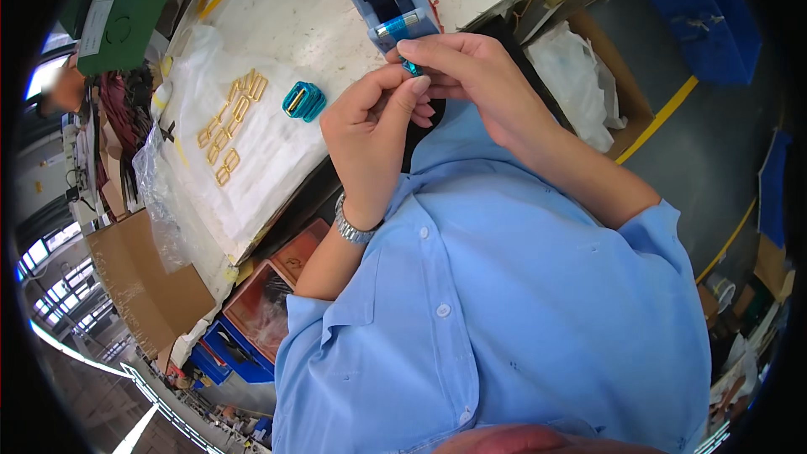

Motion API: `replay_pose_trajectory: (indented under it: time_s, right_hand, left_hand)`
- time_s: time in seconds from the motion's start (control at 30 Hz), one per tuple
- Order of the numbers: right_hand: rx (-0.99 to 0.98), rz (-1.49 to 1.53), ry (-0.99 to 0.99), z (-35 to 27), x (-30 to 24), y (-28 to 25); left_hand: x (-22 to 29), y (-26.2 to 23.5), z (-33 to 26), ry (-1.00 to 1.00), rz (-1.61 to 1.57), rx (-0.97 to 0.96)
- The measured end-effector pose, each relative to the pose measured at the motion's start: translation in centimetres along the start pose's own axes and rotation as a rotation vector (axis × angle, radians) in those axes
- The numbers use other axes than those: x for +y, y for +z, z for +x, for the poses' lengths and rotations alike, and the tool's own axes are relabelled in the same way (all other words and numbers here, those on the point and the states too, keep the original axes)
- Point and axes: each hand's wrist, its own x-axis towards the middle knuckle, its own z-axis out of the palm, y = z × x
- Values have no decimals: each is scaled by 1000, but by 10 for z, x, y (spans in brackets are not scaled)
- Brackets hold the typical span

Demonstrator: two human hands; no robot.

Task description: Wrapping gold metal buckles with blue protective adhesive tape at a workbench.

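Note:
Both hands meet in front of the shirt, close below a tape dispenser (395, 27) with a dark roll and a strip of blue tape at its cutting end. Between the fingertips is a small shiny teal piece (411, 68), mostly covered by the fingers. My left hand (370, 122), a metal watch at its wrist, pinches it from the left. From the right, my right hand (471, 67) closes thumb and fingers on it. Left of my left hand lies a pile of teal-wrapped buckles (304, 102), some gold showing. Farther left, several gold rectangular buckles (225, 130) lie in rows.
White sheeting (269, 160) covers the worktable under the gold buckles. A green box (126, 13) stands far left, and cardboard (151, 282) hangs by the table's left edge. To the right are a carton with a white plastic bag (576, 84) and a blue bin (702, 21).

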Motion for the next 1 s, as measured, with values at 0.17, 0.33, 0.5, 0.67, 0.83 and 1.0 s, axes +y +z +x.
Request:
replay_pose_trajectory:
  time_s: [0.17, 0.33, 0.5, 0.67, 0.83, 1.0]
  right_hand:
    - [14, 21, -27, 10, 5, 1]
    - [-16, 22, -25, 9, 3, -4]
    - [-202, -57, -115, 8, 4, -16]
    - [-279, -184, -142, 11, -1, -17]
    - [-249, -179, -121, 3, -6, -9]
    - [-223, -179, -174, -4, -9, -3]
  left_hand:
    - [19, -9, 20, -234, -97, -87]
    - [23, -20, 36, -342, -133, -170]
    - [23, -27, 44, -416, -180, -204]
    - [27, -29, 47, -520, -265, -222]
    - [34, -29, 43, -557, -281, -214]
    - [40, -25, 34, -532, -277, -172]
